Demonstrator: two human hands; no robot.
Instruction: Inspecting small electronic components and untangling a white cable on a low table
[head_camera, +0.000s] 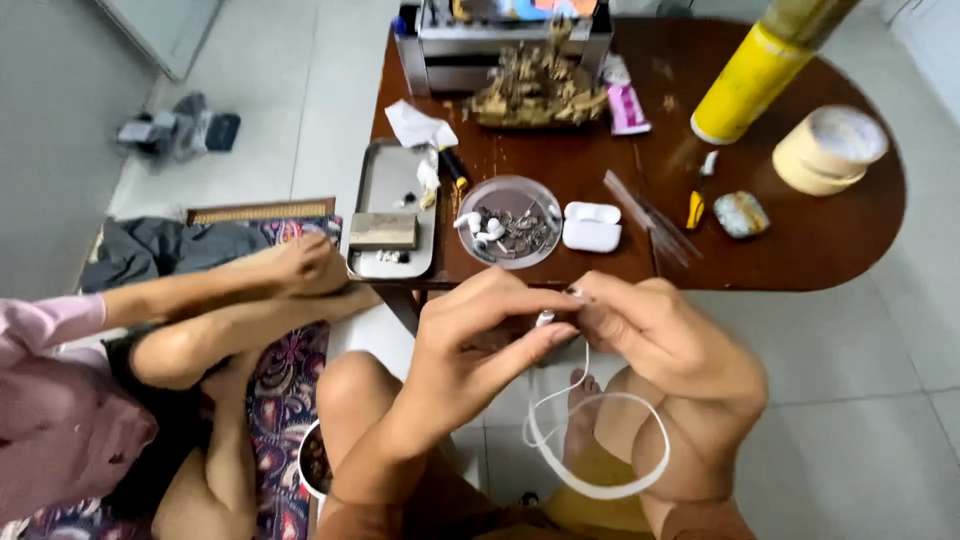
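My left hand (470, 340) and right hand (660, 345) meet fingertip to fingertip, pinching what looks like a small plug (545, 319) between them — its white cable (590, 440) loops straight down below.

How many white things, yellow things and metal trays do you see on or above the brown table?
White: 2, earbud case, cable held by left hand and right hand
Yellow: 2, tube, tape roll
Metal trays: 1
Total: 5
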